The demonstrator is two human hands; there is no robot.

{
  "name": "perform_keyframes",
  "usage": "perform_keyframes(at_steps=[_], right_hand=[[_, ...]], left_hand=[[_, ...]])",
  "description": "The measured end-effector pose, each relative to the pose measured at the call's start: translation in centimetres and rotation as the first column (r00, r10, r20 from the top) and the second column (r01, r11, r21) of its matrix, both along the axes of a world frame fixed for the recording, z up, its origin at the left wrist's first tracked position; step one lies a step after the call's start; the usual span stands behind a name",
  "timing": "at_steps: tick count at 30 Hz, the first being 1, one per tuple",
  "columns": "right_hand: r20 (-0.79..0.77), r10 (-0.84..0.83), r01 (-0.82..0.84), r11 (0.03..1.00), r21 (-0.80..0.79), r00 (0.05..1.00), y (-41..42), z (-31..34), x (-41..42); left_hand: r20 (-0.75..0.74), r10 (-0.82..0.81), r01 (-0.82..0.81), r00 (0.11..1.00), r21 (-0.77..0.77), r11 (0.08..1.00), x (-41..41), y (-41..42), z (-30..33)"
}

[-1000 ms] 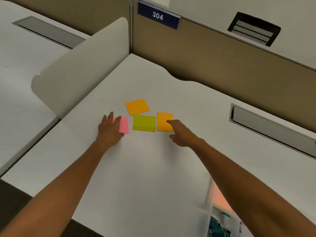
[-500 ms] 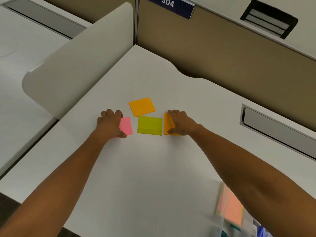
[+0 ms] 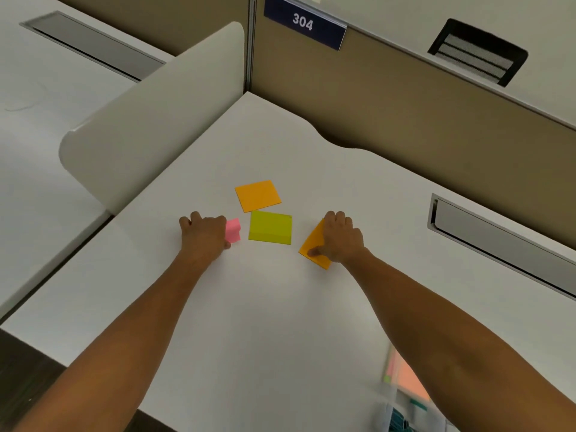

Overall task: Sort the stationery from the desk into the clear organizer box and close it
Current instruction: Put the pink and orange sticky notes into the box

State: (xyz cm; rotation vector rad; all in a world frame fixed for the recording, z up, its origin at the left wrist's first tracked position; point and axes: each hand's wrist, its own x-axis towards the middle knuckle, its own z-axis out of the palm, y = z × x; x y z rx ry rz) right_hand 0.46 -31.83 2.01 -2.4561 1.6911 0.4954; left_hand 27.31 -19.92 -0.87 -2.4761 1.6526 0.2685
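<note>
So we've got both hands down on the white desk (image 3: 265, 322). Our left hand (image 3: 204, 236) has its fingers curled over the pink sticky pad (image 3: 233, 229), grip clamped on it, and the hand hides most of the pad, so only its right end pokes out. Our right hand (image 3: 339, 240) is curled round an orange sticky pad (image 3: 313, 247), thumb pressed on its near corner; that pad sits tilted and its far side is tucked under the fingers. We can't tell if either pad is off the desk yet.

Between the hands a yellow-green sticky pad (image 3: 270, 227) lies flat, untouched, and a second orange pad (image 3: 257, 195) sits just behind it, their corners about touching.

The clear organizer box (image 3: 402, 410) is way down at the bottom right, cut off by the frame edge and blurry. We only make out peach and teal stuff through it, and can't say whether its lid is up or down.
</note>
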Motion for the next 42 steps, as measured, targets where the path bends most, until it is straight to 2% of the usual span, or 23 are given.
perform_keyframes(at_steps=[5, 8, 10, 13, 16, 18, 21, 26, 33, 39, 42], right_hand=[[0.181, 0.007, 0.009, 0.996, -0.091, 0.983, 2.9, 0.8, -1.5], [0.365, -0.098, 0.091, 0.995, 0.037, 0.926, 4.1, 2.1, -3.5], [0.438, -0.142, 0.116, 0.989, 0.086, 0.888, 4.7, 3.3, -5.2], [0.488, -0.153, 0.126, 0.988, 0.089, 0.859, 5.4, 5.4, -8.5], [0.541, -0.178, 0.135, 0.984, 0.118, 0.822, 5.8, 7.3, -12.7], [0.53, -0.16, 0.138, 0.987, 0.082, 0.833, 6.2, 8.6, -15.5], [0.434, -0.104, 0.107, 0.994, 0.017, 0.895, 7.4, 9.7, -19.3], [0.351, -0.135, 0.114, 0.99, 0.08, 0.926, 9.8, 9.1, -24.4], [0.279, -0.121, 0.091, 0.989, 0.119, 0.953, 14.4, 5.3, -27.3], [0.339, -0.137, 0.094, 0.986, 0.141, 0.931, 16.6, 3.9, -27.7], [0.338, -0.09, 0.05, 0.991, 0.124, 0.937, 17.2, 3.7, -27.8]], left_hand=[[-0.019, -0.013, 0.013, 1.0, 0.041, 0.999, -1.9, 2.4, 0.4], [-0.136, 0.084, -0.073, 0.987, 0.083, 0.994, -4.1, 4.4, 1.1], [-0.247, 0.189, -0.174, 0.95, 0.083, 0.981, -5.8, 5.6, 1.9], [-0.413, 0.332, -0.324, 0.848, 0.091, 0.942, -8.5, 6.7, 3.8], [-0.513, 0.343, -0.366, 0.787, 0.059, 0.929, -11.2, 7.5, 6.0], [-0.553, 0.315, -0.351, 0.772, 0.043, 0.936, -13.0, 8.0, 7.2], [-0.617, 0.274, -0.332, 0.737, 0.022, 0.943, -16.1, 8.7, 8.2], [-0.757, 0.159, -0.322, 0.633, -0.071, 0.944, -22.5, 9.6, 9.0], [-0.794, 0.052, -0.268, 0.605, -0.142, 0.953, -28.1, 10.1, 9.5], [-0.794, -0.017, -0.256, 0.608, -0.216, 0.942, -30.7, 9.7, 10.1], [-0.795, -0.05, -0.218, 0.604, -0.226, 0.949, -31.9, 9.4, 10.0]])
